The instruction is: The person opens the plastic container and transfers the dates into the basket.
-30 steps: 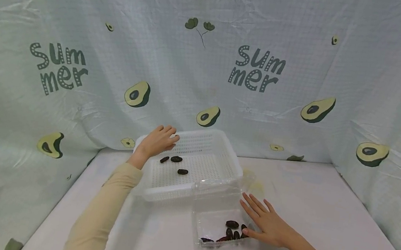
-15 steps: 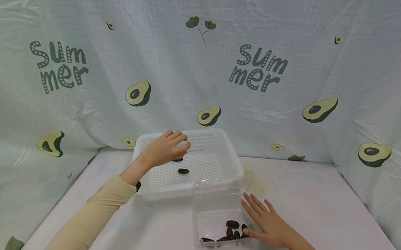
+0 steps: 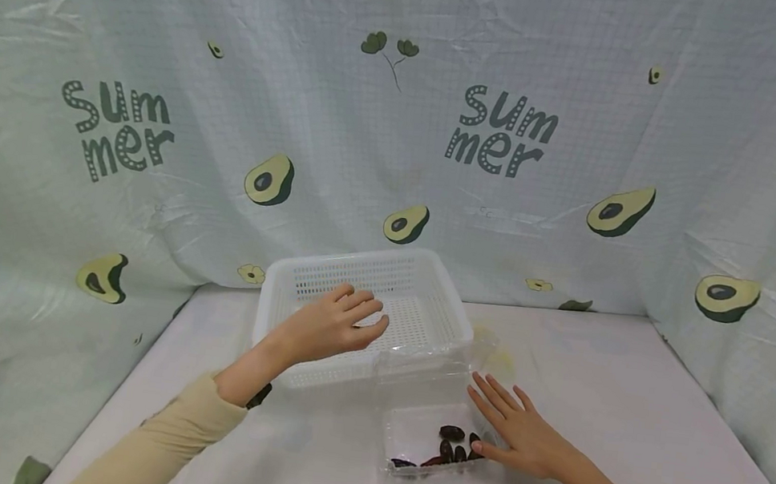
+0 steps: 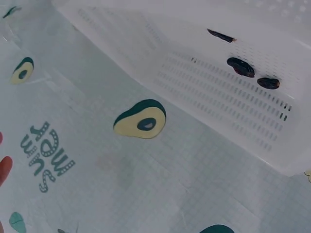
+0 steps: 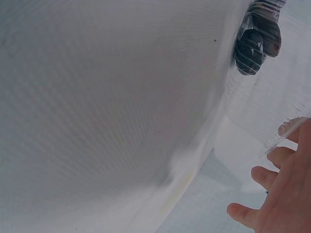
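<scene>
Lengthwise, rearmost date (image 3: 452,433) in clear box (image 3: 408,437) runs left-right; right hand (image 3: 522,438) splayed; left hand (image 3: 328,327), hold unclear.

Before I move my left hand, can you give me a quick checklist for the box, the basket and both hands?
1. Clear box open: ok, lid tilted back toward the basket.
2. Right hand at the box: ok, fingers spread at its right side.
3. Left hand over the box: not ok, the head view shows it over the basket.
4. Piece in left hand: cannot tell.
5. Basket free of dark pieces: not ok, three show.
</scene>
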The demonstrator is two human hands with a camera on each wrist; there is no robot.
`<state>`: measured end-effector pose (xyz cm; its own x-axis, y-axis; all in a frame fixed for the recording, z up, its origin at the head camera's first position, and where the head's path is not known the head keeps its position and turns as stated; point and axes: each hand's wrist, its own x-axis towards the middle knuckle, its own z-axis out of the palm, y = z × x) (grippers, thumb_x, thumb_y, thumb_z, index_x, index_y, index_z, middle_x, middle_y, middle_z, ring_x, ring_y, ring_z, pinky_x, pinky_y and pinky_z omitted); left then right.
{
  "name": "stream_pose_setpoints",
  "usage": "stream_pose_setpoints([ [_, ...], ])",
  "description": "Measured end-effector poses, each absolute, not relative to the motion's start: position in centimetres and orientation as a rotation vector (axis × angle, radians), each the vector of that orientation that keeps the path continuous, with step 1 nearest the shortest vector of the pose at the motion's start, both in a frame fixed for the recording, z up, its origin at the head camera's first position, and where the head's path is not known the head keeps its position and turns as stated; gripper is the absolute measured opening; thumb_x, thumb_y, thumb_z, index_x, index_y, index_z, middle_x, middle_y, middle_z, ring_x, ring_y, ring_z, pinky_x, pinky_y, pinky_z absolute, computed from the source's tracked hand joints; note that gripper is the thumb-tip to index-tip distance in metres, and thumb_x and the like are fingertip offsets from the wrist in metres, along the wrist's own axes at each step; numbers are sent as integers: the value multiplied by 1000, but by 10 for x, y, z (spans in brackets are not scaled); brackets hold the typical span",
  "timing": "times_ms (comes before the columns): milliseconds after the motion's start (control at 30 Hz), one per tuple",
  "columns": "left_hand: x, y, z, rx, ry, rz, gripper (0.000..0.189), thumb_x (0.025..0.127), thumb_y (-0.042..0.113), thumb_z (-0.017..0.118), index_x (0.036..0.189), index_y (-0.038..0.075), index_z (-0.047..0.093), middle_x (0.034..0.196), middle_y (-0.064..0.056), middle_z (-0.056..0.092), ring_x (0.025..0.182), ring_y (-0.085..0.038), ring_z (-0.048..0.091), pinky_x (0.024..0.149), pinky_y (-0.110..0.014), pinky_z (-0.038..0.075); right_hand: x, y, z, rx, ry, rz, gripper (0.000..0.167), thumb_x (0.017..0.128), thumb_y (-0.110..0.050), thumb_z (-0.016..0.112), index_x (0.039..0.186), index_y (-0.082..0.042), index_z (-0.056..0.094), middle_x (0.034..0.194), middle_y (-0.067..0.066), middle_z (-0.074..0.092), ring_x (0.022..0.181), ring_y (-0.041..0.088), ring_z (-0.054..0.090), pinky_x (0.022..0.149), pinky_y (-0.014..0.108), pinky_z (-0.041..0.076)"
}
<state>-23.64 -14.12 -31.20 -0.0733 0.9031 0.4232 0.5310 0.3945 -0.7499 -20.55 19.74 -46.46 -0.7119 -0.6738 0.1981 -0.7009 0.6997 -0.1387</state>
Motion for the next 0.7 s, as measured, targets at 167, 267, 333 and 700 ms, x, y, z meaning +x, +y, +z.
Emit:
stream_pose_setpoints([
  [167, -218, -133, -317, -1325, -1709, 499, 34, 75, 32, 66, 103, 18, 55, 97, 2, 57, 88, -13, 53, 72, -25, 45, -206, 197, -465, 1124, -2773, 306, 73, 84, -49, 50, 141, -10, 24, 149, 10, 18, 134, 34, 20, 98, 61, 18],
  [267, -209, -127, -321, -1367, -1691, 489, 34, 76, 32, 64, 105, 18, 54, 98, 2, 57, 89, -13, 54, 73, -26, 45, -206, 197, -466, 1120, -2780, 298, 73, 84, -49, 50, 141, -11, 24, 149, 9, 17, 135, 34, 20, 98, 61, 18],
  [333, -203, -123, -324, -1385, -1682, 502, 33, 77, 32, 64, 105, 19, 54, 99, 2, 58, 91, -12, 54, 75, -26, 46, -207, 197, -467, 1117, -2784, 296, 74, 84, -49, 50, 141, -11, 23, 149, 9, 17, 135, 33, 20, 98, 61, 18],
  [700, -182, -97, -353, -1467, -1716, 599, 22, 88, 28, 50, 110, 24, 52, 102, 7, 55, 96, -9, 52, 80, -25, 44, -206, 196, -466, 1094, -2811, 337, 73, 84, -47, 52, 141, -11, 24, 149, 9, 17, 135, 34, 19, 99, 61, 15],
])
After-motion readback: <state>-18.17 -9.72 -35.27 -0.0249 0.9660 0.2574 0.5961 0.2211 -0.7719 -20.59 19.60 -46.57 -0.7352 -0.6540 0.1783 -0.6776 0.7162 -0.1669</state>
